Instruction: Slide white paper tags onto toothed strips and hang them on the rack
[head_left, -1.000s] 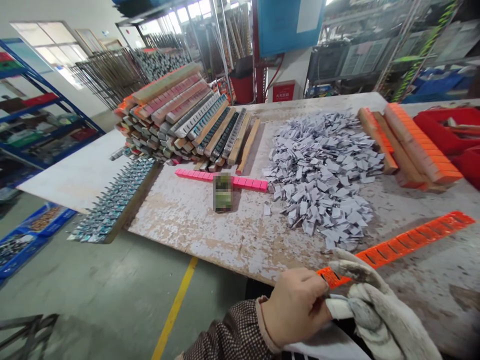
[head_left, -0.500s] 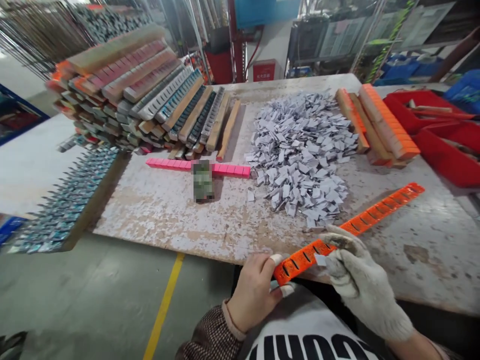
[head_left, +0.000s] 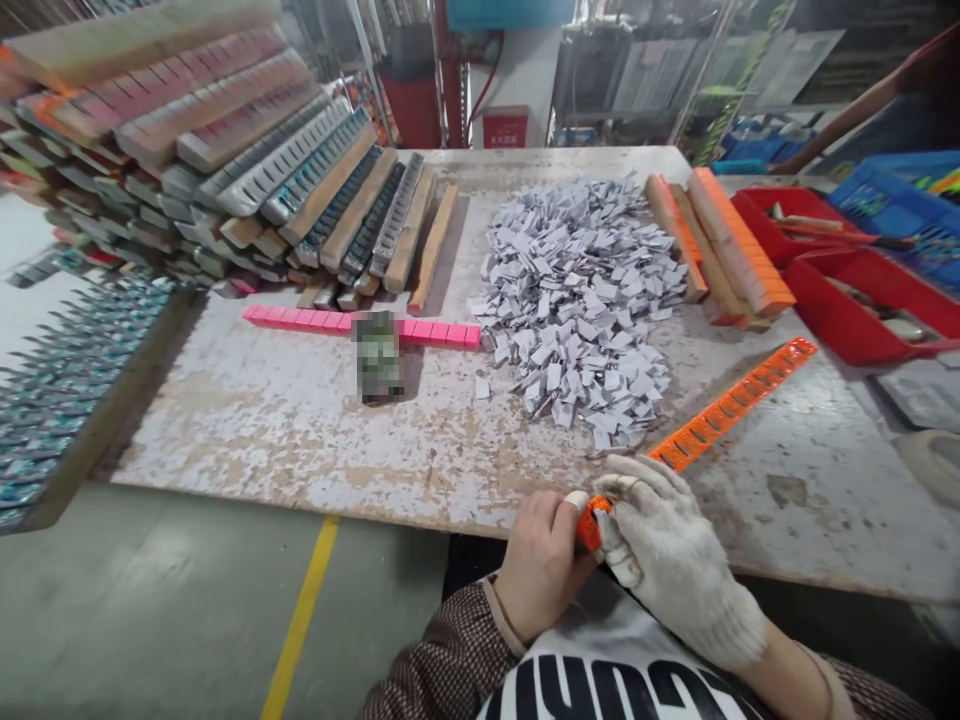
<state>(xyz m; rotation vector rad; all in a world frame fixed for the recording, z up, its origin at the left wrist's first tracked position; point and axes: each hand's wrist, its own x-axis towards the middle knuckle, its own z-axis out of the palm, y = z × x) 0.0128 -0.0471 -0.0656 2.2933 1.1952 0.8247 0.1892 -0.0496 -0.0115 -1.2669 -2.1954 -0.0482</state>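
Note:
An orange slotted strip (head_left: pixel 731 408) slants from the table's front edge up to the right. My left hand (head_left: pixel 544 562), bare apart from white covers on its fingertips, is closed on the strip's near end. My right hand (head_left: pixel 675 555), in a white knitted glove, lies over the strip close beside the left, its fingers bent onto the orange surface. Whether a small piece is between the gloved fingers is hidden. Beyond the hands is a heap of small white tags (head_left: pixel 577 300).
A pink strip (head_left: pixel 300 320) lies left of the heap, with a blurred green object (head_left: pixel 379 358) against it. Stacked bars (head_left: pixel 187 150) fill the back left. Orange bars (head_left: pixel 742 245) and red bins (head_left: pixel 862 310) stand right. A person's arm (head_left: pixel 851 125) shows back right.
My right hand has moved left along the strip, close to my left hand, and covers the slots there. The white tag at its fingertips is now hidden. The view has shifted right.

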